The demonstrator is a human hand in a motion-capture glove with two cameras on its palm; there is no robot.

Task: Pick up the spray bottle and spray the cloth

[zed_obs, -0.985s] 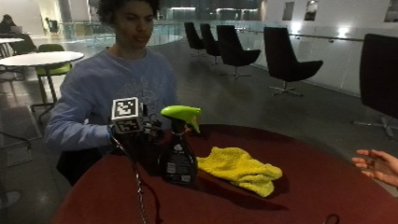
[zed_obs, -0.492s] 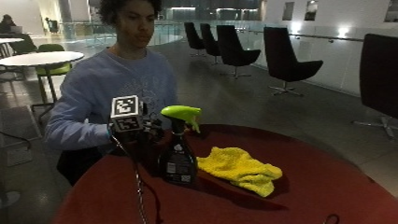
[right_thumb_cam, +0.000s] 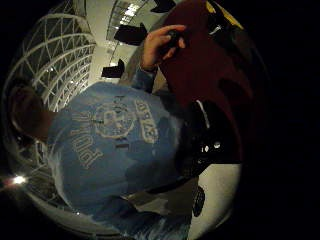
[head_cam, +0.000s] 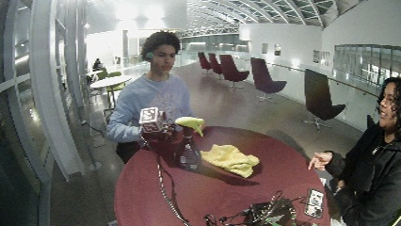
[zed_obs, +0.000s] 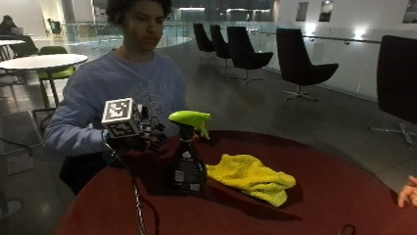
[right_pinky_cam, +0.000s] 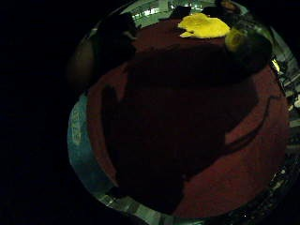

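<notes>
A person in a pale blue sweatshirt [zed_obs: 124, 93] sits at the far-left side of a round, dark red table [zed_obs: 326, 205]. At the left of the scene, their gloved right hand [zed_obs: 140, 142] hovers just above the table edge, roughly at nine o'clock from the spray bottle [zed_obs: 188, 166] and near it without touching. Whether the fingers are spread or curled cannot be told from any view; nothing appears to be in the hand. Compared with the moments just before, the hand sits in almost the same spot beside the bottle and has not closed the gap, so the reach looks paused or only just starting, and the pick-up is not yet done. Next to the right, the spray bottle stands upright on the table, dark-bodied with a lime green trigger head [zed_obs: 190, 119] whose nozzle points toward three o'clock, over the cloth. At about four o'clock from the bottle, just beside its base, the yellow cloth [zed_obs: 253, 177] lies crumpled on the table, unmoved across the moments shown. The little-finger palm view looks down on bare tabletop, with the cloth and bottle at the far side, which fits a hand that is not yet over the bottle. The bare left hand [right_thumb_cam: 161, 44] holds a small dark object away from the task items.
</notes>
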